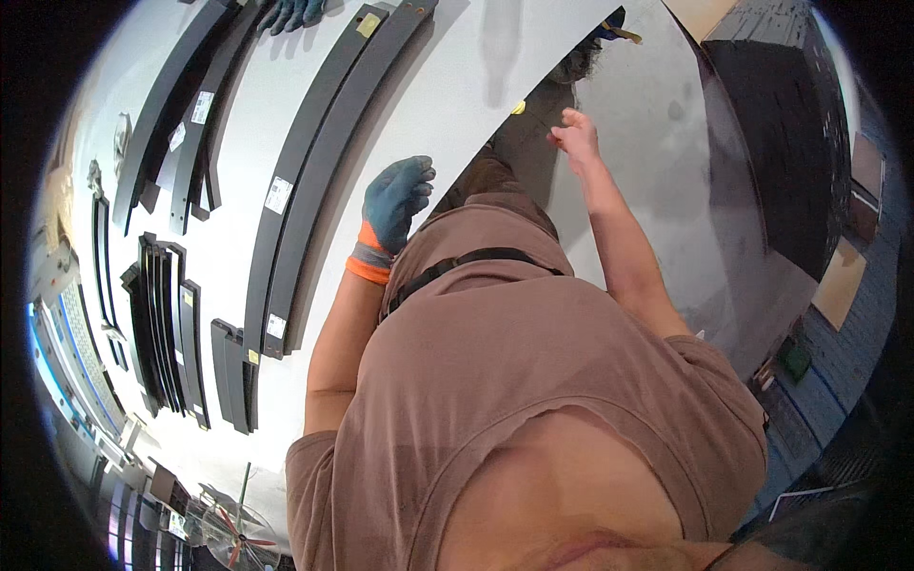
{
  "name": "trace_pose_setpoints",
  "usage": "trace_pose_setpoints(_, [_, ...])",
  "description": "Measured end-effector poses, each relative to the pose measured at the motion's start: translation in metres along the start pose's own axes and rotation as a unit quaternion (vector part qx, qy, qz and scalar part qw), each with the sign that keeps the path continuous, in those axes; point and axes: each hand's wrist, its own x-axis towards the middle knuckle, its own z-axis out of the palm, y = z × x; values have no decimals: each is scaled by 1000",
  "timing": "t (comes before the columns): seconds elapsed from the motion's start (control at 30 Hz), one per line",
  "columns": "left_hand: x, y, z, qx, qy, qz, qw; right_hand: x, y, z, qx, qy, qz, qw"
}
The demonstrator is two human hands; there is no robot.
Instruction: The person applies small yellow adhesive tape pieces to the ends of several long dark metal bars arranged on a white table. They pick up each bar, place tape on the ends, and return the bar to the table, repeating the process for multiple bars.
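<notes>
My left hand (400, 202) wears a dark blue-green glove with an orange cuff. It is beside the edge of a white table (352, 228), its fingers curled and nothing visible in them. My bare right hand (574, 140) is held out over the grey floor, fingers partly bent and apart, with no object seen in it. Nearest to the gloved hand on the table lie two long, dark grey curved bars (328, 190), side by side, with white and yellow labels. At the top edge a similar dark glove (290, 13) shows; I cannot tell whether a hand is in it.
More curved dark bars (176, 105) lie farther left, with a row of shorter black strips (164, 324) and short grey pieces (231, 371) below. A large black panel (781, 133) stands at right. A fan (228, 533) is at lower left. A small yellow thing (519, 108) is near the table edge.
</notes>
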Motion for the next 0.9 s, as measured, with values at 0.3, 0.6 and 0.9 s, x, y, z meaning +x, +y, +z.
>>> trace_pose_setpoints(0.3, [19,0,-29,57,70,37,995,20,-8,-43,-136,52,23,989])
trace_pose_setpoints(0.6, [38,56,-157,708,360,171,583,16,25,-21,-135,-37,-20,990])
trace_pose_setpoints(0.9, [65,103,-176,814,172,-58,552,-7,21,3,-281,-126,-126,943])
